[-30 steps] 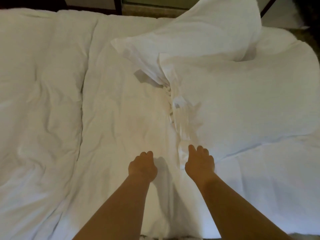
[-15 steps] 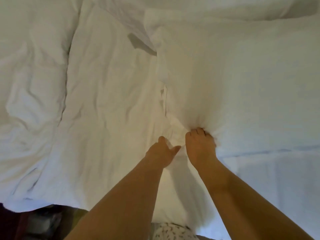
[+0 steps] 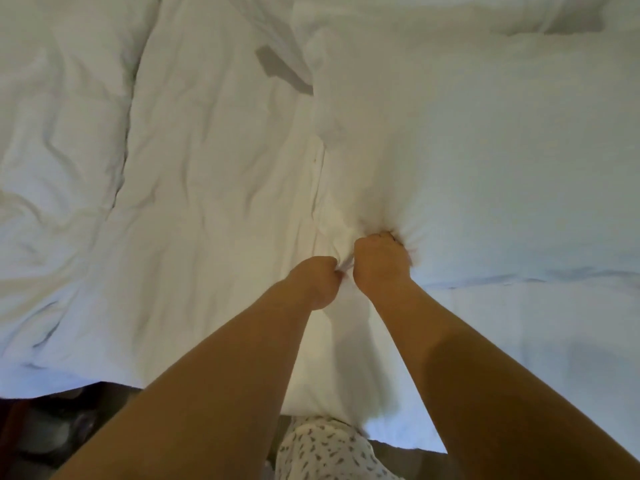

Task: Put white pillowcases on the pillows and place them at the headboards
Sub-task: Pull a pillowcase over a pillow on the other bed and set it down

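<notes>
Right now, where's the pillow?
In the head view the pillow lies on the bed's white duvet, filling the upper right. Its near-left corner is bunched in the right hand, with the left hand fisted just beside it.

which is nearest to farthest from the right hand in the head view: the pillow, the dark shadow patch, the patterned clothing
From the right hand:
1. pillow, gripped at its near corner.
2. patterned clothing, bottom centre, below the arms.
3. dark shadow patch, top, left of the pillow.

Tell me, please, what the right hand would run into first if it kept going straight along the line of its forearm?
The right hand is already pressed into the near edge of the pillow, clutching its white fabric, so it would likely push straight into the pillow's bulk. Depth beyond that is unclear.
</notes>
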A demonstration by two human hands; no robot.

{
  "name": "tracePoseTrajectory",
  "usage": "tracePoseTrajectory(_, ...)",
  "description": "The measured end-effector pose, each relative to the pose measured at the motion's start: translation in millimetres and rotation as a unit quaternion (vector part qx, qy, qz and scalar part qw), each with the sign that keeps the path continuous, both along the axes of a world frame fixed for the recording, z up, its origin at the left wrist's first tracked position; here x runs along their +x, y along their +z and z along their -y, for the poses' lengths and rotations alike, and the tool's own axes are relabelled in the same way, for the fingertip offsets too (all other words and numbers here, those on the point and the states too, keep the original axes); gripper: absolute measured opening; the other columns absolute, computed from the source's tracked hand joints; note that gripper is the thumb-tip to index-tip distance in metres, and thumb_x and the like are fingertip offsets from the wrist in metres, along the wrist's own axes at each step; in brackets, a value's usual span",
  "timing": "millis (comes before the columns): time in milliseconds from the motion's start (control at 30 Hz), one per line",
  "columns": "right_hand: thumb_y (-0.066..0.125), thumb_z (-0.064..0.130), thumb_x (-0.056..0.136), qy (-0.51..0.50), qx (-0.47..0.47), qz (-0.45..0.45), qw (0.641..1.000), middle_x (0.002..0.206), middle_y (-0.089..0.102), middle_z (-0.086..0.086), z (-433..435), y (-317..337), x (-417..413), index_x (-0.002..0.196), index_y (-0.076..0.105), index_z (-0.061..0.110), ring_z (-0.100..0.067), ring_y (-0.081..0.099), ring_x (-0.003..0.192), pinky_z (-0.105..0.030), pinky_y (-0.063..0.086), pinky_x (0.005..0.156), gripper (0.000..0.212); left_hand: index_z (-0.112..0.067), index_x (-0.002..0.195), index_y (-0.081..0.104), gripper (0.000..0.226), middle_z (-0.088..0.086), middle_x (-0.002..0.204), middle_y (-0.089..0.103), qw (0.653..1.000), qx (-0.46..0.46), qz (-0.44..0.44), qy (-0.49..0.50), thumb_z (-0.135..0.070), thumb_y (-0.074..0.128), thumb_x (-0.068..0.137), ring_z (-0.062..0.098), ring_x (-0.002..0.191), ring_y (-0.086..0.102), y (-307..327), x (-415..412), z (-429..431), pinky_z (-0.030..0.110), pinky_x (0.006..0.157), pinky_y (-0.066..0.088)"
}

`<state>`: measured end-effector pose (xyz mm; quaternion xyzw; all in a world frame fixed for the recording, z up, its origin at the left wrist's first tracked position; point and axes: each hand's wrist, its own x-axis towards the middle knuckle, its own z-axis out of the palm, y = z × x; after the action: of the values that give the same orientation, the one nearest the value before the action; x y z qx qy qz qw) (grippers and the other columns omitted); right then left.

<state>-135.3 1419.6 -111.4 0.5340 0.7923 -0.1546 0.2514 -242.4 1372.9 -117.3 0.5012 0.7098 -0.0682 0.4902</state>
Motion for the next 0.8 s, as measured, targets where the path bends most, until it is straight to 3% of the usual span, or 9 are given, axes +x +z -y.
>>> tracePoseTrajectory(100,0.054,0.011,0.091,-0.018,0.015,0.012,1.0,0.113,0.063,-0.012,16.9,22.0,-14.9,0.113,0.063,0.007,-0.03,0.056,0.112,-0.039,0.051,0.089,0.024,-0.006,0.111,0.06,0.037,0.014,0.121,0.061,0.999,0.039,0.025,0.002,-0.029,0.032,0.103,0.03,0.112,0.056,28.8,-7.3,22.0,0.033,0.093,0.04)
tracePoseTrajectory(267,0.054,0.012,0.091,0.039,0.076,0.056,0.995,0.106,0.064,-0.01,75.3,71.9,-45.1,0.105,0.065,0.008,-0.028,0.058,0.104,-0.031,0.048,0.082,0.018,-0.01,0.123,0.057,0.038,0.011,0.129,0.058,0.993,0.093,0.063,0.024,-0.03,0.032,0.104,0.029,0.119,0.052,72.9,-25.6,91.6,0.035,0.1,0.038)
tracePoseTrajectory(400,0.048,0.009,0.092,0.089,0.066,0.061,0.992,0.11,0.063,-0.01,143.7,90.2,-94.7,0.108,0.063,0.009,-0.028,0.055,0.108,-0.032,0.047,0.085,0.022,-0.021,0.124,0.056,0.032,0.003,0.128,0.058,0.992,0.118,0.008,0.036,-0.032,0.035,0.102,0.025,0.118,0.054,83.3,-72.6,170.7,0.036,0.098,0.041)
tracePoseTrajectory(633,0.04,0.006,0.094,0.21,0.015,0.013,0.978,0.12,0.061,-0.013,292.1,64.2,-233.7,0.114,0.06,0.007,-0.03,0.053,0.114,-0.034,0.046,0.091,0.029,-0.023,0.124,0.055,0.031,0.003,0.131,0.055,0.981,0.073,-0.092,0.154,-0.034,0.038,0.1,0.026,0.119,0.052,56.5,-199.1,337.2,0.04,0.098,0.04)
tracePoseTrajectory(800,0.042,0.011,0.095,0.295,-0.03,-0.009,0.955,0.123,0.061,-0.011,379.3,44.3,-298.3,0.117,0.059,0.009,-0.028,0.056,0.115,-0.034,0.045,0.094,0.028,-0.026,0.111,0.059,0.02,0.0,0.116,0.06,0.954,-0.01,-0.113,0.277,-0.029,0.045,0.097,0.023,0.108,0.057,41.5,-258.5,435.6,0.039,0.095,0.046)
